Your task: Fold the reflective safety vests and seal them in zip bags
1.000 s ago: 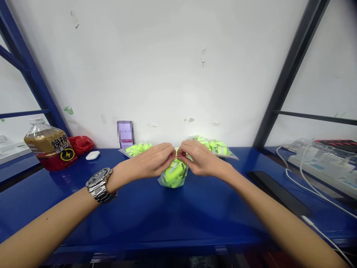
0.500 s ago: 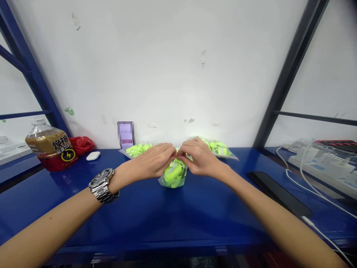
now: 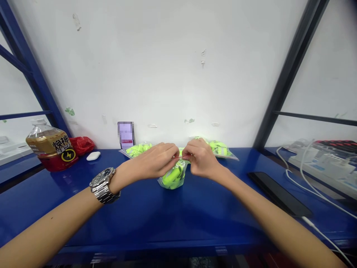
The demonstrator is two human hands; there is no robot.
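Note:
A clear zip bag (image 3: 173, 178) packed with neon yellow-green material stands on the blue table between my hands. Its top edge, with a thin red line along it, is stretched between my fingertips. My left hand (image 3: 158, 159), with a metal watch (image 3: 103, 185) on the wrist, pinches the left part of that edge. Closed on the right part is my right hand (image 3: 201, 158). Behind my left hand lies a similar bag (image 3: 137, 149); another bag (image 3: 221, 149) rests behind my right hand. What the neon material is, I cannot tell.
On the left are a large drink bottle (image 3: 52, 145), a red plastic bag (image 3: 83, 145) and a white case (image 3: 93, 156). A phone (image 3: 126, 134) leans against the wall. At right lie a black phone (image 3: 279, 191) on a white cable (image 3: 325, 232) and power strips (image 3: 331, 163).
My hands have moved slightly apart, my right hand shifting right along the bag's top edge. More of the red line shows between them. The bag has tilted slightly.

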